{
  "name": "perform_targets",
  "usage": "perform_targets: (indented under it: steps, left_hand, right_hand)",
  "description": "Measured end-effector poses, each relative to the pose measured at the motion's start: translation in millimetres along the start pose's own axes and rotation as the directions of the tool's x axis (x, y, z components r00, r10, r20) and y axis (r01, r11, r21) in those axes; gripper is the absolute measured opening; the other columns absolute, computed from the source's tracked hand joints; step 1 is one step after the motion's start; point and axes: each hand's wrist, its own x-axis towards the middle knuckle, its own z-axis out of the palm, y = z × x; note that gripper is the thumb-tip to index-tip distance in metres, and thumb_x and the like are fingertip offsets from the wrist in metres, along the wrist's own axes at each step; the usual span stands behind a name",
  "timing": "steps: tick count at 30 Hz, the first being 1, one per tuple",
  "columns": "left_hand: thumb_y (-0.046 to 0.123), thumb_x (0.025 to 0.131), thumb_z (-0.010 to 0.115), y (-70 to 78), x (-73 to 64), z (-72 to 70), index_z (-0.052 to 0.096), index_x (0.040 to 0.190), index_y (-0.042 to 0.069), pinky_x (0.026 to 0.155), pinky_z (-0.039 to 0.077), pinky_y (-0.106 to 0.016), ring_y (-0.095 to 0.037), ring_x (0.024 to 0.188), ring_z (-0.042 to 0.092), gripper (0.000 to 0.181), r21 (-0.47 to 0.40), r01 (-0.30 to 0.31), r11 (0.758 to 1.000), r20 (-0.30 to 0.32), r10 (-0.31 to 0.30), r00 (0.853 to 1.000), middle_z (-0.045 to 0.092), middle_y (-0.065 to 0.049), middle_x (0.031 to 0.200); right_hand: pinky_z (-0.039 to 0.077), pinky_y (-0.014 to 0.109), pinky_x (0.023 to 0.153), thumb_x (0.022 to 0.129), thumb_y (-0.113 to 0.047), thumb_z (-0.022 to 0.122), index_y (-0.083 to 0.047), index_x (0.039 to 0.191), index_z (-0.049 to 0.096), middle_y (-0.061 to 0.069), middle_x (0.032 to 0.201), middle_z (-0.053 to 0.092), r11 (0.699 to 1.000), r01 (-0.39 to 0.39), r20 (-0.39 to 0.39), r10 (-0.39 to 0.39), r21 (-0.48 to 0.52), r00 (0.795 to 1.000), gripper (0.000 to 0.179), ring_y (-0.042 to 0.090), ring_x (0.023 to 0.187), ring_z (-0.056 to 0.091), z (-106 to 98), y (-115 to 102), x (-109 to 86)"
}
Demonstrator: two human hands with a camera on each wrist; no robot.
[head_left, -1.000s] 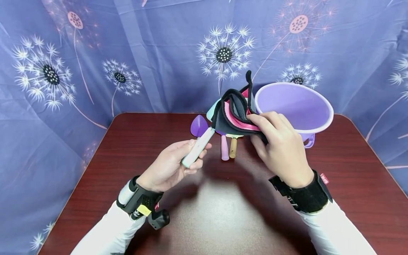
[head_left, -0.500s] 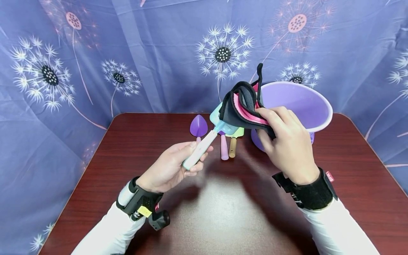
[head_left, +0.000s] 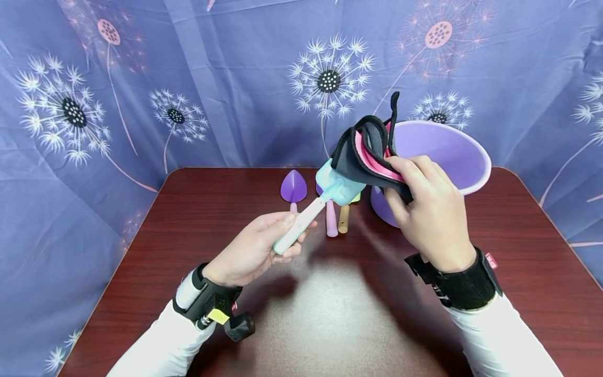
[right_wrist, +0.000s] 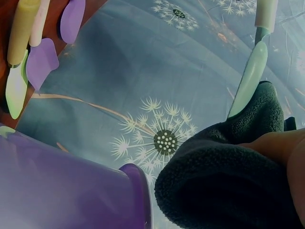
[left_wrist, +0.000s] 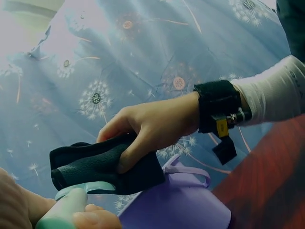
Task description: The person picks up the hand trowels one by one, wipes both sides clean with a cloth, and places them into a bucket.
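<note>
My left hand grips the pale handle of a light blue garden shovel, its blade tilted up and to the right. A folded dark grey and pink cloth with black edging is pinched in my right hand. The cloth lies against the upper part of the blade and hides some of it. From the left wrist side, the cloth appears bunched just beyond the shovel's handle. The right wrist view shows the blade's pale edge meeting the cloth.
Behind my right hand stands a purple bucket. A purple trowel lies on the dark red table. Beside it lie a pink-handled purple tool and a green one with a tan handle, their heads partly hidden. A patterned curtain hangs behind.
My right hand has moved right with the cloth, uncovering more of the blue blade. My left hand and the shovel have shifted slightly to the right and down.
</note>
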Motion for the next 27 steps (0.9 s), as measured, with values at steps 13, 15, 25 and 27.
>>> perform_targets:
  steps: [13, 15, 25, 27]
  left_hand:
    - [0.023, 0.108, 0.043, -2.3, -1.2, 1.4, 0.051, 0.097, -0.008, 0.057, 0.025, -0.027, -0.016, 0.062, 0.033, 0.034, 0.193, -0.070, 0.979, -0.030, 0.077, 0.997, 0.035, -0.009, 0.069]
    - [0.024, 0.108, 0.044, -2.6, -1.2, 1.3, 0.050, 0.096, -0.007, 0.056, 0.026, -0.026, -0.017, 0.063, 0.033, 0.033, 0.225, -0.076, 0.972, -0.031, 0.085, 0.996, 0.035, -0.009, 0.069]
    - [0.024, 0.104, 0.053, -3.6, -0.8, 3.3, 0.062, 0.117, 0.010, 0.055, 0.031, -0.026, -0.022, 0.064, 0.041, 0.020, 0.445, -0.094, 0.890, -0.108, 0.158, 0.982, 0.045, -0.011, 0.075]
    - [0.025, 0.104, 0.054, -4.3, -0.4, 3.5, 0.063, 0.117, 0.013, 0.057, 0.034, -0.026, -0.022, 0.065, 0.044, 0.020, 0.518, -0.100, 0.850, -0.122, 0.189, 0.974, 0.049, -0.010, 0.077]
  right_hand:
    - [0.045, 0.046, 0.068, 0.087, -0.016, 0.062, -0.010, 0.124, 0.066, 0.008, 0.102, 0.062, 0.999, -0.037, 0.036, 0.037, -0.017, 0.999, 0.038, 0.025, 0.084, 0.057, 2, -2, -4.2]
    - [0.045, 0.046, 0.068, 0.086, -0.016, 0.063, -0.009, 0.124, 0.066, 0.008, 0.101, 0.062, 0.999, -0.042, 0.037, 0.042, -0.006, 0.998, 0.039, 0.025, 0.083, 0.057, 3, -3, -4.9]
    - [0.048, 0.045, 0.079, 0.087, -0.015, 0.066, -0.003, 0.126, 0.063, 0.011, 0.107, 0.063, 0.993, -0.065, 0.102, 0.055, 0.097, 0.993, 0.042, 0.026, 0.093, 0.061, 11, -8, -8.4]
    - [0.048, 0.043, 0.084, 0.087, -0.016, 0.068, -0.002, 0.125, 0.063, 0.011, 0.109, 0.064, 0.988, -0.081, 0.119, 0.065, 0.134, 0.991, 0.041, 0.026, 0.097, 0.061, 14, -9, -8.9]
